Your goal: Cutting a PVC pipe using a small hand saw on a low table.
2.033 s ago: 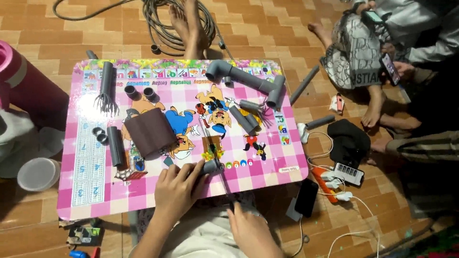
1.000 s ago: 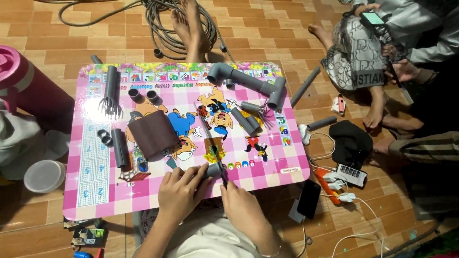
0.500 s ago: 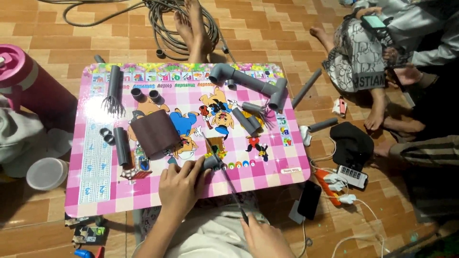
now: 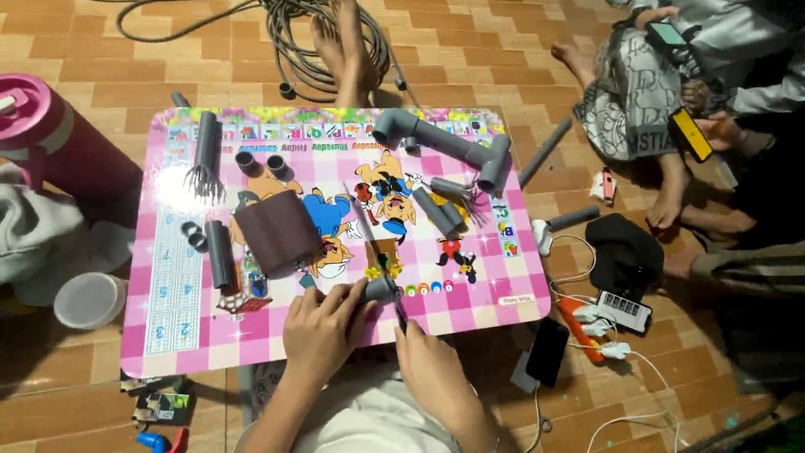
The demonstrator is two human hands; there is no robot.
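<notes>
My left hand (image 4: 323, 329) grips a short grey pipe (image 4: 381, 289) on the pink table (image 4: 470, 306), right hand (image 4: 429, 362) pinching a thin blade (image 4: 369, 239) w/ it.

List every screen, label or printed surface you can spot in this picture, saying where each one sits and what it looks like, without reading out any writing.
Play table top: centre, pink checked rectangle with cartoon animals and chart panels.
Phone: upper right, in another person's hand, yellow-orange screen lit.
Second phone: top right, held, screen glowing teal.
Dark phone: floor right of the table, black, screen off.
Power strip: floor at right, white block with dark sockets.
</notes>
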